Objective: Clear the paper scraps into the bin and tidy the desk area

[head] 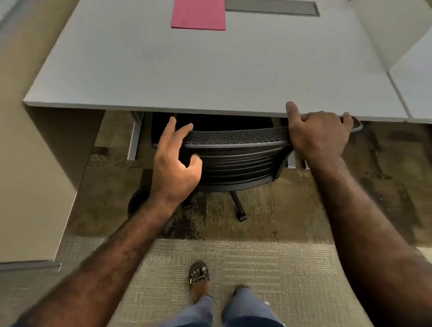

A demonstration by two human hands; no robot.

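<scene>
Grey bench (214, 70): one pink sheet of paper (199, 8) lies flat at its far edge, just beside a recessed grey cable slot (272, 6). Carpeted floor (255, 260) below carries a wheeled chair (235, 162).

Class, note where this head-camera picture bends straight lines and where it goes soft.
Head view: wide-angle lens bows the desk front edge and its sides splay; the frame's edges smear, notably the left arm and lower corners; the chair back and right hand stay fairly sharp.
</scene>
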